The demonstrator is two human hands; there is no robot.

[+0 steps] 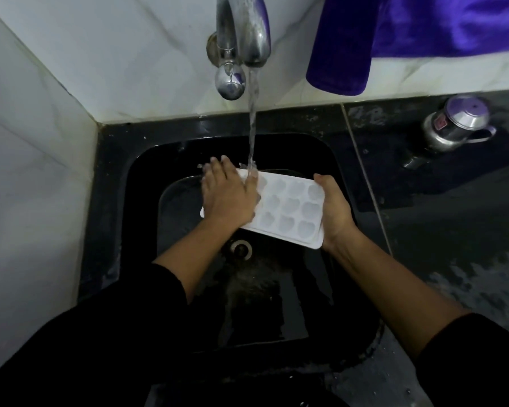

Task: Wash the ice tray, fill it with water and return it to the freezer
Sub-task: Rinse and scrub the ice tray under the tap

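A white ice tray (291, 210) with heart-shaped cells is held over the black sink (347, 177), under a stream of water running from the metal tap (244, 33). My left hand (228, 195) lies flat on the tray's left part, fingers straight, covering several cells. My right hand (332, 210) grips the tray's right end, fingers curled under its edge. The water lands at the tray's far edge, next to my left hand.
The sink drain (241, 248) lies below the tray. A steel mug with a lid (456, 124) stands on the dark counter at the right. A purple cloth (394, 33) hangs on the white tiled wall beside the tap.
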